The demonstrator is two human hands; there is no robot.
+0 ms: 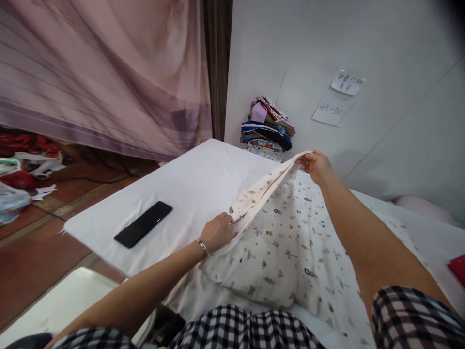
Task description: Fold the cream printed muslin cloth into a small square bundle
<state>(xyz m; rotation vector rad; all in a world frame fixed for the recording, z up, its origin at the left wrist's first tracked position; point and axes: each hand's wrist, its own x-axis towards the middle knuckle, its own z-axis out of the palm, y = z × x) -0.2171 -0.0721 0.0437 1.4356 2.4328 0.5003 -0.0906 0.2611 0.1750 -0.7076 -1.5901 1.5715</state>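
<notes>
A thin white cloth [269, 252] with small printed plants and figures is stretched between my two hands over the white-covered table. My right hand [317, 166] pinches its far corner, lifted above the table top. Closer to me, my left hand [218, 231], with a silver bracelet at the wrist, grips the same edge lower down. Between the hands the edge runs taut, and the rest drapes toward my lap and to the right under my right arm. The fingertips of my left hand are partly hidden by the fabric.
A black phone [143, 224] lies on the table [203, 169] at the left. Folded clothes [269, 128] are piled beyond the far edge against the wall. Two paper notes [332, 109] hang there. A white stool [69, 305] stands at lower left, and something red [457, 270] shows at far right.
</notes>
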